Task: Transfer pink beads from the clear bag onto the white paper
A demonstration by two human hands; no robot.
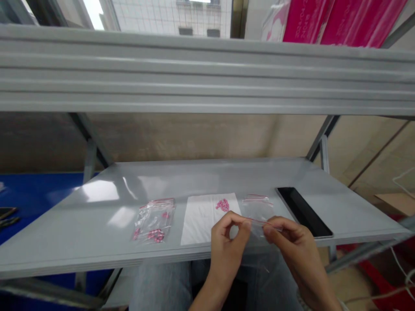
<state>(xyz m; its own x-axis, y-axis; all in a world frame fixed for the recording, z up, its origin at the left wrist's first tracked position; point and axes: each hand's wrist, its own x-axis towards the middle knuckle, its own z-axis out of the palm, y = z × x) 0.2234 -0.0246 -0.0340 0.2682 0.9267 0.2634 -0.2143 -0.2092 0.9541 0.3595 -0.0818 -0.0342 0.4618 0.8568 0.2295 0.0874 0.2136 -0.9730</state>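
Between both hands, a small clear zip bag [256, 222] is stretched by its red-lined top edge, just over the table's front edge. My left hand [227, 246] pinches the left end of that edge between thumb and forefinger. At the other end, my right hand [296, 246] is closed on it with thumb and fingers. The bag's lower part is too see-through to make out its contents. Behind the hands, a pile of small pink pieces [222, 204] lies on a white sheet [197, 220]. More clear zip bags [258, 207] lie flat just beyond my hands.
To the left lie clear zip bags [158, 219] with pink pieces inside. A black-screened tablet [303, 211] lies at the right of the grey table [97, 229]. A thick grey shelf beam [207, 73] crosses above, with pink boxes [340, 21] on it at the right.
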